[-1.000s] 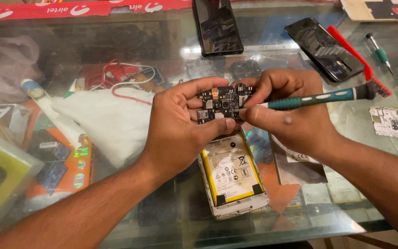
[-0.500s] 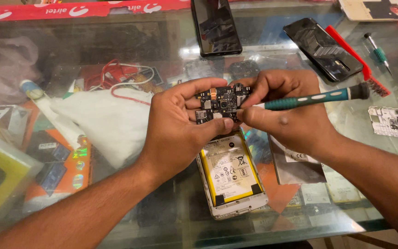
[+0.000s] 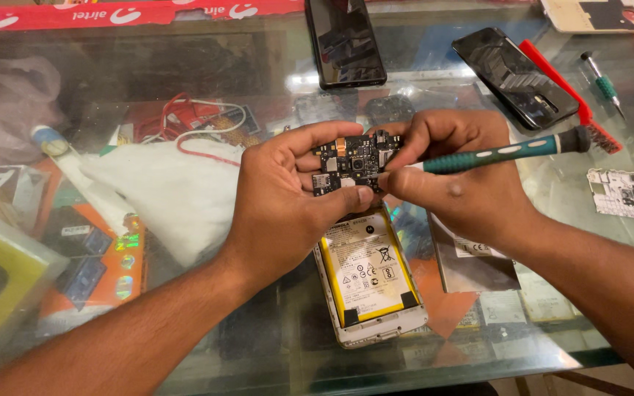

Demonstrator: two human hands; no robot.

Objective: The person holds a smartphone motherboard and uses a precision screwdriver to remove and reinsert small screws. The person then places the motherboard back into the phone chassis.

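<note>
A small black printed circuit board (image 3: 354, 165), studded with chips and a round camera module, is held above the glass worktop (image 3: 258, 66) between both hands. The left hand (image 3: 288, 194) is closed on the board, with the thumb pressed against its lower edge and the fingers curled over its upper left edge. The right hand (image 3: 456, 172) is closed around a slim teal-handled screwdriver with a dark end cap (image 3: 508, 152), which is held nearly level, its cap end pointing right; the tip is hidden at the board's right edge, where the fingertips of that hand also touch the board. Directly below the hands, an opened white-framed phone with a yellow-edged battery exposed (image 3: 368, 282) is lying flat on the worktop, its top end covered by the left hand. Just right of it, a flat dark grey rectangular pouch (image 3: 471, 268) is partly covered by the right wrist. A crumpled white cloth (image 3: 163, 194) is spread to the left of the left hand, with red and white wires (image 3: 192, 117) near its upper edge. Further back, two black-screened phones are lying apart, one upright (image 3: 345, 42) and one slanted (image 3: 515, 77), the latter resting beside a red flat tool (image 3: 563, 92). A second small green-handled screwdriver (image 3: 603, 84) and a pale loose circuit board (image 3: 629, 194) are seen near the right edge.
</note>
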